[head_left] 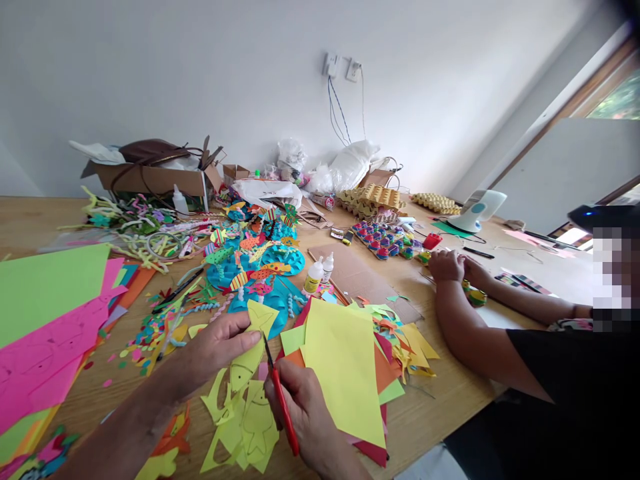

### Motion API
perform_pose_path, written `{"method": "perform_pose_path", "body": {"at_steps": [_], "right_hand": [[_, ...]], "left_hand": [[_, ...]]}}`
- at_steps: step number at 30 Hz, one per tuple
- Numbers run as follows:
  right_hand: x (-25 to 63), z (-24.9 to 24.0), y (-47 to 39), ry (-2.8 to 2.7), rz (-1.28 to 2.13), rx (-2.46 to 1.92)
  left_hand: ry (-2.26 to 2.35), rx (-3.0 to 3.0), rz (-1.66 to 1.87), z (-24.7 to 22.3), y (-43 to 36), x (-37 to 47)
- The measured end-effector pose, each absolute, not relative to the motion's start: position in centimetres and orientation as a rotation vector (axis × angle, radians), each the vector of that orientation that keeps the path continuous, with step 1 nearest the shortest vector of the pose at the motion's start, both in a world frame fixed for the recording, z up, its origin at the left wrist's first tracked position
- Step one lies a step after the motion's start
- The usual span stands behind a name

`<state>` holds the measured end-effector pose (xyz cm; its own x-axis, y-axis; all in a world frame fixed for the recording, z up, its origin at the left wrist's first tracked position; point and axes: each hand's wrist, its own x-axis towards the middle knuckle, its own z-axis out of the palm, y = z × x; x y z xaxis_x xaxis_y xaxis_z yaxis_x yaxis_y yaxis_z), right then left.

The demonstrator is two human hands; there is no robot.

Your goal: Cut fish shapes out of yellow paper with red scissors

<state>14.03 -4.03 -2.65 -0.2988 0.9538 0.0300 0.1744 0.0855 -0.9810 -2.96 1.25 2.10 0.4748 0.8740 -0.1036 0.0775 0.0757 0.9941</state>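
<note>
Nearest the wearer, the right hand is closed around red-handled scissors, their blades at the edge of a yellow paper fish, which the left hand pinches between thumb and fingers above cut yellow scraps. A yellow sheet tops a paper pile just right of the scissors; a pink sheet lies at far left. Beyond the hands, two glue bottles stand near blue bases bearing patterned fish. Farther back are egg trays and an open cardboard box.
</note>
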Motion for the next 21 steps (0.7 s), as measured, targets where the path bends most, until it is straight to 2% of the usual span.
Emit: {"method": "perform_pose_path", "body": {"at_steps": [9,21], "right_hand": [[14.14,-2.49,-4.04,-1.670,1.164,-1.170],[14.07,-3.04,-3.79,-1.635,1.241,-1.144]], "left_hand": [[1.008,1.397,0.778,2.43,1.38,-3.06],[0.933,1.397,0.715,2.13,1.51,-3.19]]}}
